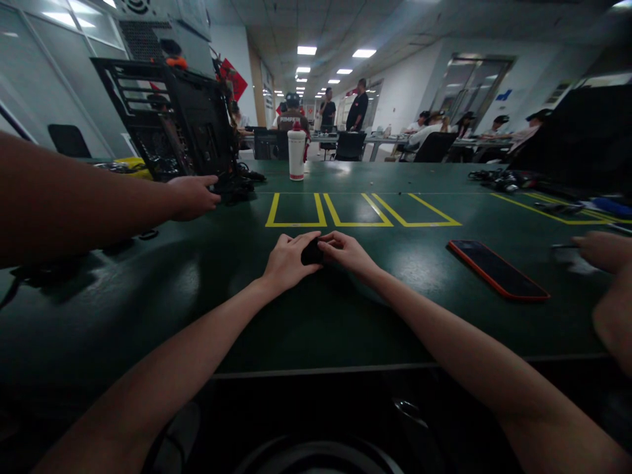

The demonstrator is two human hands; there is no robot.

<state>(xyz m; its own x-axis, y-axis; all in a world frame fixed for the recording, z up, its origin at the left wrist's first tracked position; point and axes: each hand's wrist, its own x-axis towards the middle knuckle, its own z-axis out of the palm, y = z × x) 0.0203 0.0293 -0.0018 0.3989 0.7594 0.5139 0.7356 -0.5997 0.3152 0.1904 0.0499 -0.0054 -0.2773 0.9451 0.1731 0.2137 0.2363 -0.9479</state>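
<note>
A small dark object (311, 252), black and rounded, is held between my two hands just above the green table (326, 329). My left hand (289, 261) wraps its fingers and thumb around the object's left side. From the other side, my right hand (348, 251) pinches at its edge with thumb and fingertips. Its exact kind cannot be made out, as my fingers cover much of it. Yellow tape outlines (294, 225) lie on the table just beyond my hands. A phone in an orange-red case (498, 270) rests to the right of my right forearm.
A co-worker's arm (99, 197) reaches in from the left beside an open black computer case (182, 118). Another person's hand (605, 251) is at the right edge. A white cup (297, 155) stands farther back. Black cables (503, 179) lie at the back right.
</note>
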